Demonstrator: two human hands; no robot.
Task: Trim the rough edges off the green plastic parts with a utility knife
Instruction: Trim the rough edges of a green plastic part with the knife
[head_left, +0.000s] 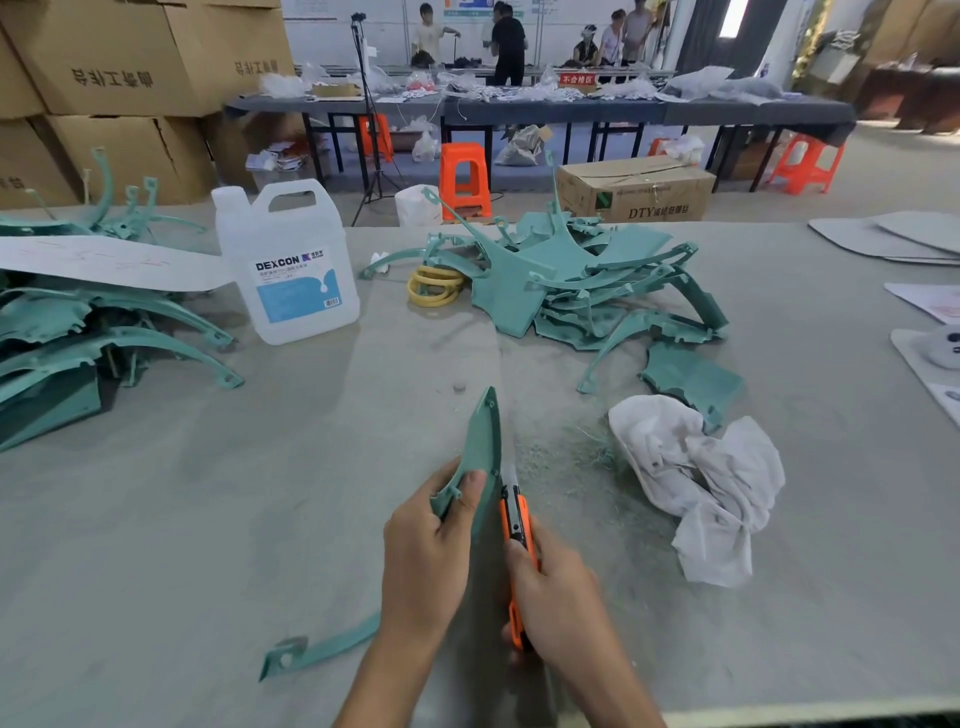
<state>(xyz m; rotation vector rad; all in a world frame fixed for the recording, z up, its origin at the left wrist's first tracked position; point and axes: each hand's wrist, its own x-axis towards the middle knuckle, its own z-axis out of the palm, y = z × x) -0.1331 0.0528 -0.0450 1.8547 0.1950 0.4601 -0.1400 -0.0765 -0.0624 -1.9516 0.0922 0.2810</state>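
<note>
My left hand (423, 551) grips a green plastic part (483, 447) that stands upright, its pointed tip away from me and a curved arm trailing to the lower left (317, 652). My right hand (558, 597) holds an orange utility knife (515, 525). The knife's blade lies against the part's right edge. A heap of green parts (576, 283) lies at the table's far middle. Another stack of green parts (78, 332) sits at the left. Fine green shavings (561, 452) lie on the table right of the blade.
A white jug labelled DEXCON (288, 260) stands behind the work spot. A crumpled white cloth (701, 483) lies to the right. Yellow rings (434, 286) rest by the heap. Grey sheets (893, 236) and papers sit at the far right. Boxes, stools and people fill the background.
</note>
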